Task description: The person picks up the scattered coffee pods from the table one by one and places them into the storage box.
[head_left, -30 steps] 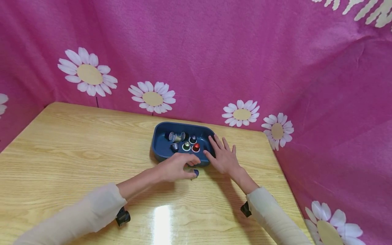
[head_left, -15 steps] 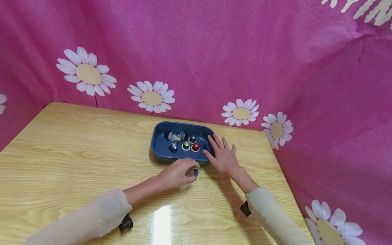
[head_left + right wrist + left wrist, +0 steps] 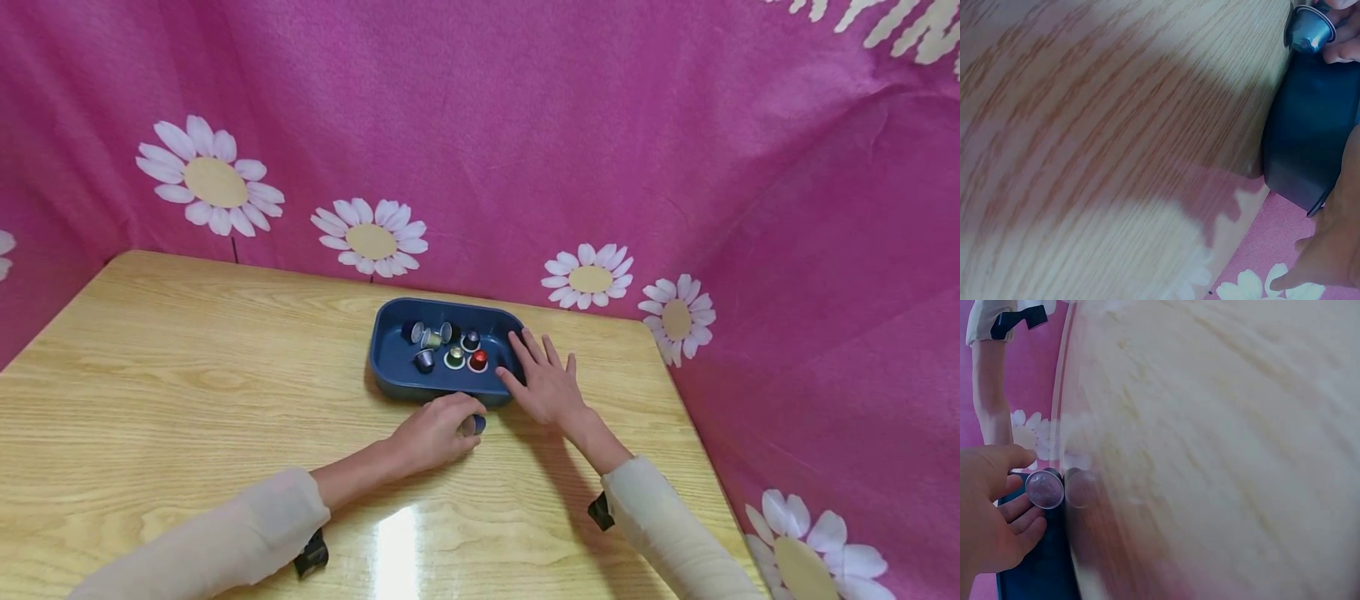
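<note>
Just in front of the navy tray (image 3: 390, 385), a blue coffee capsule (image 3: 478, 424) lies on its side on the table. My left hand (image 3: 437, 429) has its thumb and fingers curled round it. The capsule's pale round lid (image 3: 1045, 490) faces the left wrist camera, and its tapered body (image 3: 1310, 31) shows in the right wrist view. My right hand (image 3: 551, 390) rests with spread, straight fingers over the tray's right end. Inside the tray are several more capsules, among them a red one (image 3: 478, 359), a green one (image 3: 454, 357) and a dark one (image 3: 423, 360).
The wooden table (image 3: 187, 358) reaches back to a pink cloth (image 3: 480, 150) printed with white daisies, which also hangs along the right side. A black wrist camera (image 3: 311, 554) sits under the left sleeve, another camera (image 3: 601, 511) under the right.
My left hand has come slightly lower and nearer to me, and its fingers have drawn in round the blue capsule. The right hand stays at the tray's end.
</note>
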### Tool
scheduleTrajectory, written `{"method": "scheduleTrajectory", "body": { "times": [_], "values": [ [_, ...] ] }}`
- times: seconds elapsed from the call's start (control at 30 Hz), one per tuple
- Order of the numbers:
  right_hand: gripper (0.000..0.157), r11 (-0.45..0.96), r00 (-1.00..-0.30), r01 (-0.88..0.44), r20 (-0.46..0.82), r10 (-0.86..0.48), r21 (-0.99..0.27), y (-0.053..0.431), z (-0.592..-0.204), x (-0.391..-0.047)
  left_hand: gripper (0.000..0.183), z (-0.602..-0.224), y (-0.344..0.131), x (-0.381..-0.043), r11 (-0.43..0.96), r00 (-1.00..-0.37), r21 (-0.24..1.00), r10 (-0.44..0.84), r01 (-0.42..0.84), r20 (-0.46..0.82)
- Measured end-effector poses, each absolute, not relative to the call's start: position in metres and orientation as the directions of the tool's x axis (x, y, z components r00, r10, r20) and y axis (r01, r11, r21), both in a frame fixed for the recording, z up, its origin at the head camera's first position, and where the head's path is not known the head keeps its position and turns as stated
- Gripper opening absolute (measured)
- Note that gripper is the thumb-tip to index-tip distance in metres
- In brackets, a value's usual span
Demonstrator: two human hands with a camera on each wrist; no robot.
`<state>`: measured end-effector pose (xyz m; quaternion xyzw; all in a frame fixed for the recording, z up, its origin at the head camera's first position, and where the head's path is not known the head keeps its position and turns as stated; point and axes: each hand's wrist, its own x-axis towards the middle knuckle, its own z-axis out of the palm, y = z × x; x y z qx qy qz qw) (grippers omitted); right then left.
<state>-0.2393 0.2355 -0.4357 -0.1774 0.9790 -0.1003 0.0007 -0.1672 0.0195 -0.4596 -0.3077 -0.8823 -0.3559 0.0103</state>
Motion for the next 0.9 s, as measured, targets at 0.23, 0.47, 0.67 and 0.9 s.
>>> {"method": "scheduleTrajectory", "body": {
  "times": [0.23, 0.47, 0.67, 0.9],
  "values": [
    [0.072, 0.919, -0.938, -0.344, 0.026, -0.346, -0.194, 0.2352, -0.4360, -0.2396, 0.021, -0.4620, 0.0237, -0.1633, 0.583, -0.809, 0.597, 0.548, 0.551, 0.212],
    [0.073, 0.922, -0.939, -0.341, 0.022, -0.343, -0.184, 0.2355, -0.4364, -0.2404, 0.020, -0.4625, 0.0262, -0.1612, 0.589, -0.815, 0.607, 0.549, 0.534, 0.185],
    [0.073, 0.924, -0.941, -0.335, 0.012, -0.339, -0.183, 0.2356, -0.4369, -0.2407, 0.018, -0.4630, 0.0273, -0.1608, 0.580, -0.808, 0.602, 0.552, 0.549, 0.205],
    [0.073, 0.923, -0.941, -0.335, 0.018, -0.338, -0.192, 0.2362, -0.4374, -0.2412, 0.017, -0.4635, 0.0282, -0.1595, 0.578, -0.804, 0.598, 0.557, 0.555, 0.209]
  ]
}}
